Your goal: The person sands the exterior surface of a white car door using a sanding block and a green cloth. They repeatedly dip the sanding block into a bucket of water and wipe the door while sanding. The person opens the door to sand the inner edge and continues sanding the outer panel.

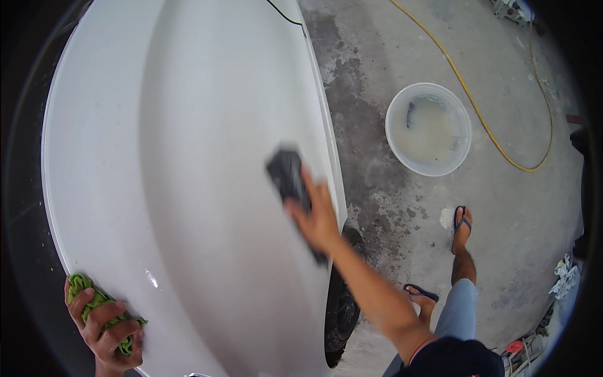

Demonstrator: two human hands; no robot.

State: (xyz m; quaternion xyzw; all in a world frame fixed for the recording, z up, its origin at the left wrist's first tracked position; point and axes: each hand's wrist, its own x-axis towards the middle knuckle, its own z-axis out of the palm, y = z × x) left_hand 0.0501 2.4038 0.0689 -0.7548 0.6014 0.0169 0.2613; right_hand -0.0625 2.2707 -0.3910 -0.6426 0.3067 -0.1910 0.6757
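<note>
A large white car panel (213, 144), curved and wet-looking in places, fills the left and middle of the view. My right hand (319, 217) is closed around a long dark sanding block (289, 173), which lies along the panel near its right edge. Motion smears the block, so its underside and finer details are hidden. At the lower left, my left hand (107, 336) grips a crumpled green cloth (81, 288) at the panel's left edge. The cloth bunches out between the bent fingers.
On the grey concrete floor to the right stands a white bucket (390, 129) of cloudy water with a dark item in it. A yellow hose (461, 78) curves around it. Below the panel's right edge is a black wheel (344, 308). Crumpled pale cloth (564, 276) lies far right.
</note>
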